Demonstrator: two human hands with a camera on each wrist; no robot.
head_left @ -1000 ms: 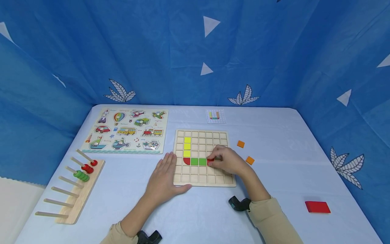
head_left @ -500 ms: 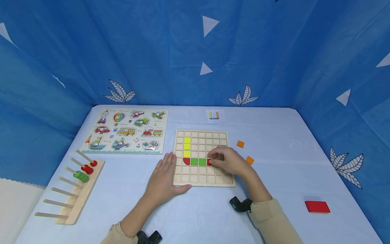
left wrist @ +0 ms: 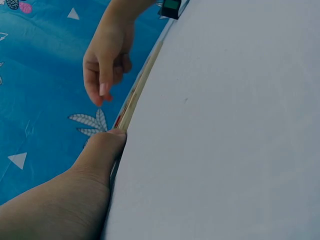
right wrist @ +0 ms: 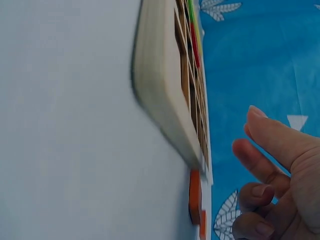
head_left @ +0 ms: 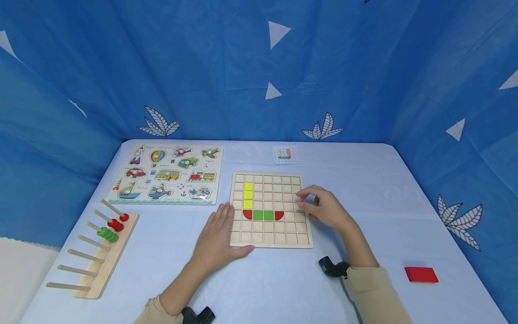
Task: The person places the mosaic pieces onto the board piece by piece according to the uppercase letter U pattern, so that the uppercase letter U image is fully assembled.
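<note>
Head view: hands (head_left: pixel 216 240) (head_left: pixel 327 209) either side of grid board (head_left: pixel 269 196)

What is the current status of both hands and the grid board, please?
Left hand touching grid board, fingers straight. Right hand empty, hovering by the board's right edge. Seven coloured tiles on board. Nothing visibly in the way.

left hand (head_left: pixel 215 238) palm down as i watch remotely, fingers (head_left: pixel 221 218) straight and close together, thumb (head_left: pixel 244 250) spread inward, right hand (head_left: pixel 327 208) hovering, thumb and forefinger (head_left: pixel 309 191) parted, other fingers curled, both forearms (head_left: pixel 359 246) angled inward
</note>
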